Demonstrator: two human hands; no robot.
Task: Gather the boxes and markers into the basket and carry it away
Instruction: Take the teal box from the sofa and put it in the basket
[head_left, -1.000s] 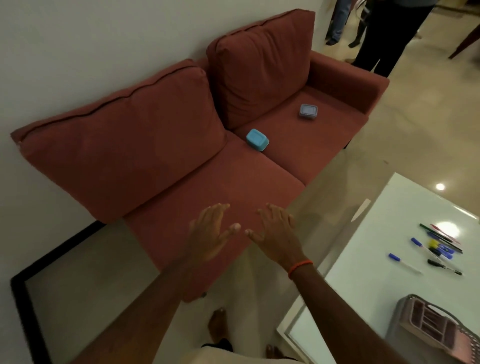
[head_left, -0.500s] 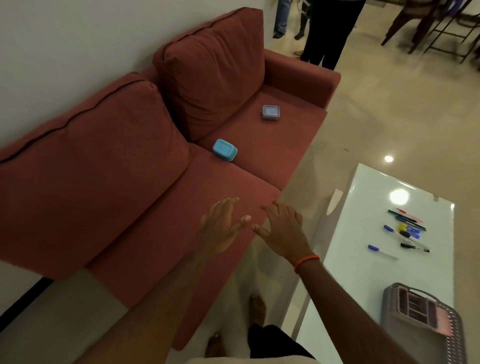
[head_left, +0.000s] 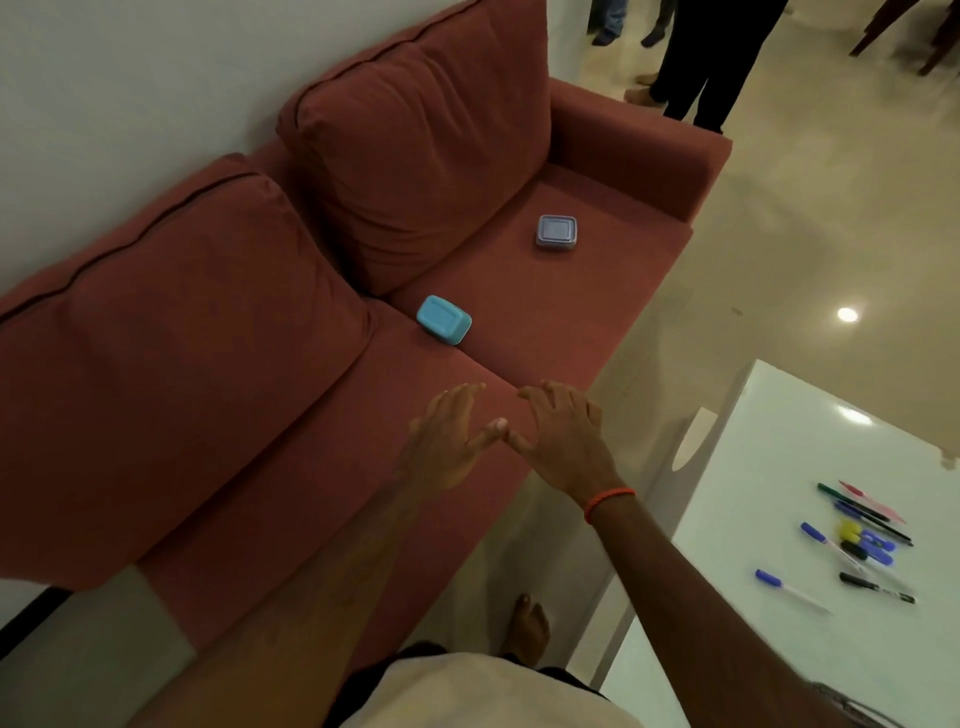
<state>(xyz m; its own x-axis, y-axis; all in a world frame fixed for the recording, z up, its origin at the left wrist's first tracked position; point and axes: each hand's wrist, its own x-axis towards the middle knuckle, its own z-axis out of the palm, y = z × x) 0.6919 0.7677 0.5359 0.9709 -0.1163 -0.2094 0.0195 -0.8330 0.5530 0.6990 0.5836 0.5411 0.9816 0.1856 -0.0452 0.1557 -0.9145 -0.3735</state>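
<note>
Two small boxes lie on the red sofa's seat: a light blue box (head_left: 444, 319) near the gap between the seat cushions, and a grey-lilac box (head_left: 556, 232) further back on the right cushion. My left hand (head_left: 451, 439) and my right hand (head_left: 563, 435) hover side by side over the seat's front edge, fingers straight, holding nothing. Several markers (head_left: 857, 540) lie scattered on the white table at the right. Only a sliver of the grey basket (head_left: 857, 709) shows at the bottom right corner.
The red sofa (head_left: 311, 322) runs along the wall with two big back cushions. The white table (head_left: 779, 467) stands right of me, with a narrow floor gap to the sofa where my foot (head_left: 530, 629) stands. A person's dark legs (head_left: 706, 57) stand beyond the sofa's armrest.
My view has shifted along the sofa toward the boxes, which now look closer. Both hands stay open and side by side. The basket has slid almost out of view.
</note>
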